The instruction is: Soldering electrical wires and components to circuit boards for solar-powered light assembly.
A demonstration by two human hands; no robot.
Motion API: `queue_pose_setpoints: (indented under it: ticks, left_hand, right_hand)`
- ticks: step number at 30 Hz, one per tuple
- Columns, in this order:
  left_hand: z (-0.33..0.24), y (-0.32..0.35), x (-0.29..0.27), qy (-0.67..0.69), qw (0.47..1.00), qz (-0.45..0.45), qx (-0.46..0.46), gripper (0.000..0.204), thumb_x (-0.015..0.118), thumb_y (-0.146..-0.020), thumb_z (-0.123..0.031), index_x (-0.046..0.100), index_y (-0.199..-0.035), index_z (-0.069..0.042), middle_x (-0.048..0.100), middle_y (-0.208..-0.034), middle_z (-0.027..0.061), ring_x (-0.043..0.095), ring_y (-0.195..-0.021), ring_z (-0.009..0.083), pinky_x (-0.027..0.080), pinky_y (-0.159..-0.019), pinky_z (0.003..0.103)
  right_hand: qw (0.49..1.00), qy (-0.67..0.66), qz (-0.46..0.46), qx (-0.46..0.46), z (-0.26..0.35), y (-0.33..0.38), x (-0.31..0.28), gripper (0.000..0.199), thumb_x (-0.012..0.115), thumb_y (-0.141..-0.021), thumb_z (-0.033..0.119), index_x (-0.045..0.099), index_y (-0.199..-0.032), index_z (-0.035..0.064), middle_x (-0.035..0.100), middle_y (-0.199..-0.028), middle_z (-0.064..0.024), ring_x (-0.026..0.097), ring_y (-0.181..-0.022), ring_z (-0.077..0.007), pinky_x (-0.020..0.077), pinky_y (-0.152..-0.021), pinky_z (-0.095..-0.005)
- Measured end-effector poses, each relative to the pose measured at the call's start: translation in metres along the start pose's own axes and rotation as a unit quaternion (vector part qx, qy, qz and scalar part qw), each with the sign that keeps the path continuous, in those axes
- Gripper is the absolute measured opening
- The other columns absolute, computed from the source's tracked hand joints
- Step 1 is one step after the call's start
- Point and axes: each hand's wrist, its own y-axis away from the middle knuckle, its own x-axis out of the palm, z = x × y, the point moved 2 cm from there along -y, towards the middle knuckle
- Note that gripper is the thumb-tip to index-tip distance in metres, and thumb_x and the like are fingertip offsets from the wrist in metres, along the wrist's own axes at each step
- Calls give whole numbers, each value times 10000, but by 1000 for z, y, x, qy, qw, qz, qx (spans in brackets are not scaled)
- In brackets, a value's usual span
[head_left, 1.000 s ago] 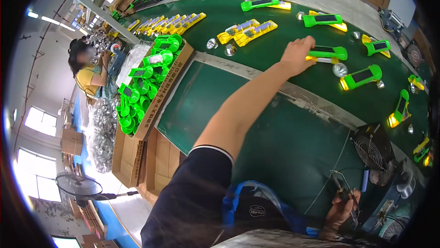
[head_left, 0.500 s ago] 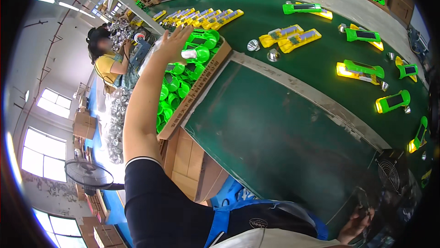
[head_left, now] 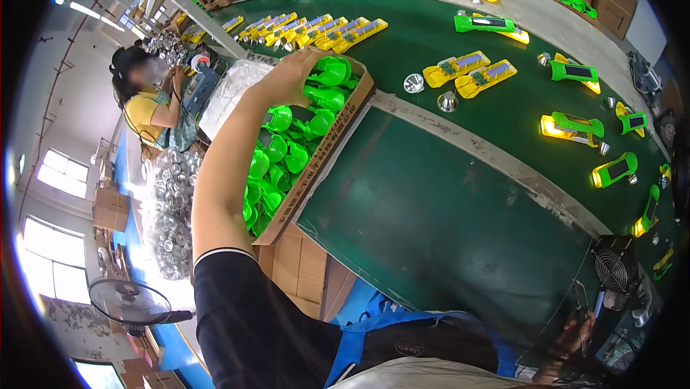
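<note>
Green casings (head_left: 295, 157) in cardboard box (head_left: 323, 162)
Left hand (head_left: 289, 78) curves over casings at the box's far end; whether it grips one cannot be told. Right hand (head_left: 573, 339) grips a thin tool (head_left: 578, 293).

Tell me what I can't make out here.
In the head view:
Whether the left hand holds a green flashlight shell: hidden by its back.
Thin tool in the right hand: shadowed, blurred.
Lower shells in the carton: under upper ones.
Far-right flashlight: dimmed by fisheye rim.
</note>
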Motion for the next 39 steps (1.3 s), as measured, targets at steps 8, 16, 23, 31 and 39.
queue_pose_setpoints:
  ticks: [8,16,23,31,39]
  left_hand:
    - [-14,8,-39,-45,976,-166,-132,913,850,-572,-201,391,-1337,-7,521,-1254,234,494,-1191,398,408,-1018,453]
    - [-247,-37,-29,-73,985,-142,70,757,843,-602,-266,485,-1233,-50,560,-1138,144,520,-1135,330,338,-1014,506]
    - [-440,-92,68,146,975,22,166,903,859,-561,-295,413,-1318,-82,434,-1326,140,381,-1297,346,218,-1085,657]
    - [-479,-97,60,182,972,-75,125,1138,865,-550,-452,277,-1477,-152,338,-1461,153,283,-1382,381,200,-1097,623]
    - [-479,-115,98,84,983,-94,131,847,741,-745,-471,372,-1410,-96,472,-1350,137,465,-1235,318,329,-1027,534]
  right_hand:
    - [998,-49,-29,-1,11,10,17,327,481,-994,319,501,-1167,42,446,-728,0,409,-666,-93,326,-625,-231]
    - [990,-138,33,-19,14,14,10,307,501,-974,302,553,-1140,49,573,-936,-47,459,-746,-118,359,-633,-231]
    - [958,-283,21,31,27,16,3,277,519,-968,274,560,-1153,73,558,-766,-46,466,-656,-144,399,-789,-328]
    - [959,-281,36,7,24,13,-11,319,547,-940,322,489,-1062,33,584,-771,-101,493,-619,-160,394,-591,-271]
    - [953,-303,7,18,24,12,-9,331,517,-951,328,485,-1080,25,553,-691,-76,484,-590,-154,387,-592,-281]
